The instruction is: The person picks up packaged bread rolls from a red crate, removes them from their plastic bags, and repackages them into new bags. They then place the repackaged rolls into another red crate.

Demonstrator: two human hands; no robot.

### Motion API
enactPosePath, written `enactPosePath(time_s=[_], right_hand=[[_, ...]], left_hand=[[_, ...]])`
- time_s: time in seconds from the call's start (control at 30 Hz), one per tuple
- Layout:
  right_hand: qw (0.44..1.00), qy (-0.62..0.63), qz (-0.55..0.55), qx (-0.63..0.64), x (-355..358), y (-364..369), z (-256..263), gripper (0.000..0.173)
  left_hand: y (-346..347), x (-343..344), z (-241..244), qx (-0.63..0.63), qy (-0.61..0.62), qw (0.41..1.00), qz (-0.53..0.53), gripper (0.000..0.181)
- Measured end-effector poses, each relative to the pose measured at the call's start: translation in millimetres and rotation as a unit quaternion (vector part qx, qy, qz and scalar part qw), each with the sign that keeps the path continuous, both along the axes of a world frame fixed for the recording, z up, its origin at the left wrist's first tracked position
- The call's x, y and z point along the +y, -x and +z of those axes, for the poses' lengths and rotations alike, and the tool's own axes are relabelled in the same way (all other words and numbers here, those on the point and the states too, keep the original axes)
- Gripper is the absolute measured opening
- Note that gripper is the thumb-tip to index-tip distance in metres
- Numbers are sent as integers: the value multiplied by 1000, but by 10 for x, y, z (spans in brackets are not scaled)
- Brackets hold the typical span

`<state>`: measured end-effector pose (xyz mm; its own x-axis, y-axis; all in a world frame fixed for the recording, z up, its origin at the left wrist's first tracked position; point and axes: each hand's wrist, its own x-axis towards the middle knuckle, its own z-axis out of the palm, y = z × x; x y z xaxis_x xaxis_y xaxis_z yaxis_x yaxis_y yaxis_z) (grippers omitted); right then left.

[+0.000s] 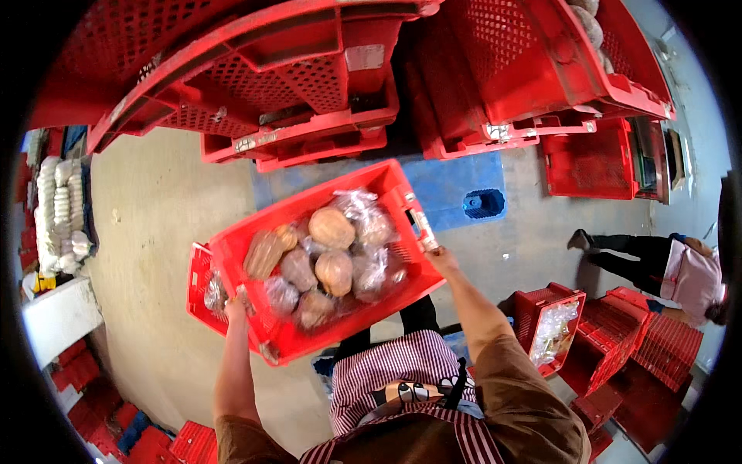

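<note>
A red plastic crate (301,217) is held tilted in front of my apron, one hand at each short end. My left hand (238,305) grips its near-left end wall, and my right hand (442,259) grips the rim beside the right handle slot. Inside lie several tan squash-like vegetables (331,228), some wrapped in clear plastic film (378,272). Below its left end, partly hidden, another red crate (197,278) holds a film-wrapped item (215,294). Whether the two crates touch, I cannot tell.
Tall stacks of red crates (313,124) stand ahead, by a blue pallet (429,180). At right, a person (693,272) is near more red crates (620,325). White wrapped bundles (61,203) are at far left, near a white ledge (61,316).
</note>
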<state>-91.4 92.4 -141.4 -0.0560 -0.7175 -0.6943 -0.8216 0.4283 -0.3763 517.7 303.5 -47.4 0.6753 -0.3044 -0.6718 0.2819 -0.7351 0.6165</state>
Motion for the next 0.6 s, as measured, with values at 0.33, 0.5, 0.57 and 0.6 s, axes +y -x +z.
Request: enactPosePath(time_s=[0.33, 0.5, 0.57, 0.6], right_hand=[[990, 65, -127, -7, 68, 932, -556, 49], [996, 46, -61, 35, -6, 618, -436, 56], [997, 54, -41, 31, -36, 598, -254, 53], [998, 47, -42, 9, -59, 634, -203, 53]], left_hand=[[810, -1459, -436, 52, 104, 991, -64, 23], [1356, -462, -546, 21, 40, 995, -89, 24], [1629, 170, -809, 8, 42, 993, -110, 26], [1836, 427, -738, 78, 58, 992, -76, 27]])
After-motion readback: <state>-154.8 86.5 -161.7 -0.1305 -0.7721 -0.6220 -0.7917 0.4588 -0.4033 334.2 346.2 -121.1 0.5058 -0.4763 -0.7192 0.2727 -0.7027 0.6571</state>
